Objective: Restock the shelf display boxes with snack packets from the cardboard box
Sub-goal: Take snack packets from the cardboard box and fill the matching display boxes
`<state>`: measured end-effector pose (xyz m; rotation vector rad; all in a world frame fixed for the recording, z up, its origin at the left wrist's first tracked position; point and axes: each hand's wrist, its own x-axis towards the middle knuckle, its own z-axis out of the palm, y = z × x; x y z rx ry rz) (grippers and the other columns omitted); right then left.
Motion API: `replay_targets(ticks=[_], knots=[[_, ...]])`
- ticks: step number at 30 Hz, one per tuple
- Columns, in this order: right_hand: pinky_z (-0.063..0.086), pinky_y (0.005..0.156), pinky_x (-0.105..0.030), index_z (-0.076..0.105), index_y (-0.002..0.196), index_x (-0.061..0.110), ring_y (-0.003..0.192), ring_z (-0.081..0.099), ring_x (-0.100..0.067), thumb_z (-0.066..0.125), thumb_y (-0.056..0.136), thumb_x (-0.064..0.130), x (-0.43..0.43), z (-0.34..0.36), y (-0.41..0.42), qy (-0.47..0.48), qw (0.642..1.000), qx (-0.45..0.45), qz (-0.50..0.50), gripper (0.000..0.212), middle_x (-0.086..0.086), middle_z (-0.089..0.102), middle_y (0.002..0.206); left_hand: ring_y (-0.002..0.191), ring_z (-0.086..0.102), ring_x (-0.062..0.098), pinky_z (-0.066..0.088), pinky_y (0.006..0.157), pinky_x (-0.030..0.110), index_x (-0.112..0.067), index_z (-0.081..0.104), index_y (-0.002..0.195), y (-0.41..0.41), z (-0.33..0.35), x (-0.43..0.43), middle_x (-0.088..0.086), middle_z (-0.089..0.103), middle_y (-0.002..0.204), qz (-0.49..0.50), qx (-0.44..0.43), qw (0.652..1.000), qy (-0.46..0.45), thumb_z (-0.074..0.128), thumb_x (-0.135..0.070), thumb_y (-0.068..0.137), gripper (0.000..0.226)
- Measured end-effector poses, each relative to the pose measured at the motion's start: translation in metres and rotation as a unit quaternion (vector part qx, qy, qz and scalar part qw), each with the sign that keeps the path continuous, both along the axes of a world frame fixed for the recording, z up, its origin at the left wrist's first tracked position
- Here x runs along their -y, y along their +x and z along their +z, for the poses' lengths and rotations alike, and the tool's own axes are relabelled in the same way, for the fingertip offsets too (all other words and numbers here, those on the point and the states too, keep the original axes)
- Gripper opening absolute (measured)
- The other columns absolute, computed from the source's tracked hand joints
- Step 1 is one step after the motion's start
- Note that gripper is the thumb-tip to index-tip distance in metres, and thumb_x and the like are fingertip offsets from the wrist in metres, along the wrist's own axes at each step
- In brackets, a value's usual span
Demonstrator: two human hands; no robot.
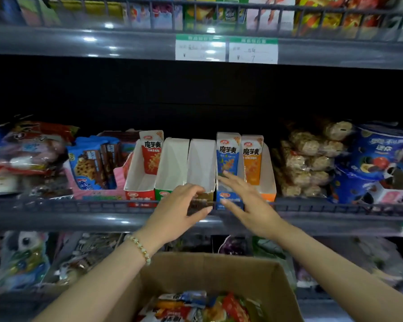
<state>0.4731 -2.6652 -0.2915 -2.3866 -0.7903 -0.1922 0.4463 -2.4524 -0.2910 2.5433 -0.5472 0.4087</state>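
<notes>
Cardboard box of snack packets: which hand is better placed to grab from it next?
Probably the right hand: it is open and free, while the left hand grips the front of the brown display box.

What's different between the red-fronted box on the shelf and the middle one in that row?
The red box holds one red packet standing at its back; the middle box looks empty. The red box has a red front; the middle box's front is brownish. The left hand grips the middle box's front edge; nothing touches the red box. Both are narrow, white inside and stand in the same row.
</notes>
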Motion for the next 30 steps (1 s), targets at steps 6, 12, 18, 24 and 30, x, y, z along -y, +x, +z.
replay_targets(ticks=[6, 12, 18, 24, 30], knots=[[0.025, 0.114, -0.022, 0.029, 0.145, 0.036, 0.139, 0.025, -0.002, 0.048, 0.096, 0.038, -0.008, -0.068, -0.069, -0.033, 0.996, -0.083, 0.002, 0.053, 0.019, 0.019, 0.153, 0.12, 0.045, 0.004, 0.038, 0.097, 0.019, -0.027, 0.045, 0.132, -0.061, -0.057, -0.018, -0.013, 0.047, 0.131, 0.019, -0.065, 0.998, 0.017, 0.048, -0.052, 0.091, 0.049], [0.014, 0.116, -0.024, 0.028, 0.145, 0.034, 0.143, 0.015, -0.005, 0.046, 0.097, 0.039, -0.009, -0.151, -0.107, -0.069, 0.973, -0.22, -0.023, 0.052, 0.014, 0.018, 0.155, 0.118, 0.047, 0.006, 0.043, 0.095, 0.024, -0.028, 0.046, 0.13, -0.094, -0.135, -0.026, -0.011, 0.048, 0.131, 0.037, -0.209, 0.975, 0.067, 0.047, -0.054, 0.092, 0.046], [0.026, 0.109, -0.023, 0.036, 0.142, 0.025, 0.135, 0.034, -0.014, 0.045, 0.097, 0.041, 0.001, -0.201, -0.126, -0.014, 0.927, -0.35, -0.13, 0.049, 0.004, 0.035, 0.147, 0.12, 0.049, 0.011, 0.039, 0.1, 0.026, -0.028, 0.045, 0.135, -0.114, -0.19, -0.023, -0.007, 0.051, 0.133, 0.046, -0.337, 0.938, 0.067, 0.038, -0.058, 0.092, 0.053], [0.046, 0.1, -0.045, 0.038, 0.138, 0.032, 0.115, 0.057, -0.024, 0.027, 0.058, 0.094, 0.04, -0.278, -0.095, 0.012, 0.868, -0.442, -0.228, 0.102, -0.003, 0.054, 0.133, 0.143, 0.02, 0.014, 0.021, 0.116, 0.033, -0.025, 0.019, 0.151, -0.118, -0.201, -0.019, -0.004, 0.02, 0.157, 0.037, -0.411, 0.905, 0.106, 0.02, -0.063, 0.094, 0.068], [0.039, 0.104, -0.03, 0.052, 0.129, 0.041, 0.125, 0.046, -0.017, 0.039, 0.094, 0.056, 0.01, -0.233, -0.112, 0.018, 0.876, -0.466, -0.125, 0.04, 0.008, 0.046, 0.138, 0.143, 0.018, 0.018, 0.021, 0.116, 0.034, -0.027, 0.016, 0.151, -0.114, -0.2, -0.02, 0.0, 0.02, 0.157, 0.053, -0.418, 0.904, 0.075, 0.022, -0.063, 0.093, 0.069]])
